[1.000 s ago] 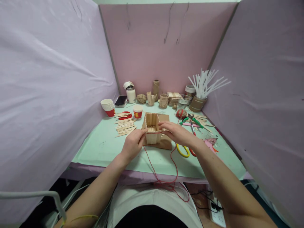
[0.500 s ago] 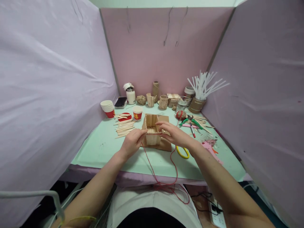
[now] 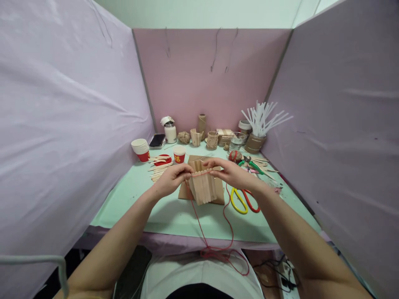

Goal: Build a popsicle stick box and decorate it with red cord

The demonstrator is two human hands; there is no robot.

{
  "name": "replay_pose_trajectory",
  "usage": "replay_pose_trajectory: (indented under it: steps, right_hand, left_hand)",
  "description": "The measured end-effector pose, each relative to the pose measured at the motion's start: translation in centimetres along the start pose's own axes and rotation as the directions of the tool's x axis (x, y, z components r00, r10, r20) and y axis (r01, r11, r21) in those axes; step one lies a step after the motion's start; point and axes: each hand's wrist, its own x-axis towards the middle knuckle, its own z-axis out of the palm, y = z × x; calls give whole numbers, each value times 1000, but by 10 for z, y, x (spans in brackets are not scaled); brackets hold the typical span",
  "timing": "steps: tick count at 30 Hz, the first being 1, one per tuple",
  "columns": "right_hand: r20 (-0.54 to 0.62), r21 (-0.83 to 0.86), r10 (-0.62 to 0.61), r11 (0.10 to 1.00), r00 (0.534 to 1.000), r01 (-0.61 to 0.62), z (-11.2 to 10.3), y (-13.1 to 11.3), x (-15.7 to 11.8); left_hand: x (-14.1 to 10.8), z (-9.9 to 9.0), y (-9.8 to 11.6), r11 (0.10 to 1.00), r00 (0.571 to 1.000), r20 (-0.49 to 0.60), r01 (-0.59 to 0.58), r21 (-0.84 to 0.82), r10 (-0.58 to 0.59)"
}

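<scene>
A box of wooden craft sticks (image 3: 204, 190) is tilted above a piece of brown cardboard (image 3: 183, 194), its slatted side facing me. Red string (image 3: 197, 220) runs along its upper edge and trails down to a loose tangle on my lap. My left hand (image 3: 172, 179) pinches the box's top left corner, where the string crosses. At the top right corner, my right hand (image 3: 230, 172) is closed on the rim with thumb and fingers. Whether the fingertips grip the string too is hidden.
Scissors (image 3: 239, 203) with yellow and red handles lie right of the cardboard. Green-handled pliers (image 3: 256, 167), a ball of red string (image 3: 235, 156) and loose sticks are behind them. Paper cups (image 3: 141, 150) and more sticks (image 3: 159, 171) stand left. Jars and a pot of white sticks (image 3: 255, 143) line the back.
The box has tipped so its outer side faces me, with the red string now visible along its edge. Both hands stay at its corners. The view has tilted upward slightly.
</scene>
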Motion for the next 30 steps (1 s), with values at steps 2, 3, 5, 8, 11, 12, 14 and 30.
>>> replay_pose_trajectory:
  steps: [2,3,5,8,11,12,14,30]
  right_hand:
    - [17,30,23,999,1000,-24,-5,-4,3]
    - [26,41,37,998,999,-38,-6,-5,5]
    - [35,60,58,996,998,-60,-6,-5,6]
    - [42,113,65,991,997,-69,-2,2,7]
    - [34,182,51,982,998,-57,3,10,6]
    - [27,194,47,980,999,-51,4,12,5]
    - [15,200,35,979,999,-37,5,15,5]
    - [-172,109,96,991,980,-78,17,11,9]
  left_hand:
    - [4,-4,5,991,999,14,54,-121,-53]
    - [5,-5,6,981,997,15,80,-178,-78]
    - [7,-5,5,955,992,16,123,-270,-123]
    - [6,-4,-4,916,986,12,162,-367,-169]
    - [7,-4,-13,893,981,5,179,-412,-194]
    - [7,-4,-15,890,980,8,184,-417,-199]
    - [7,-6,-16,887,979,20,193,-420,-203]
    - [4,-9,-15,892,980,95,197,-407,-173]
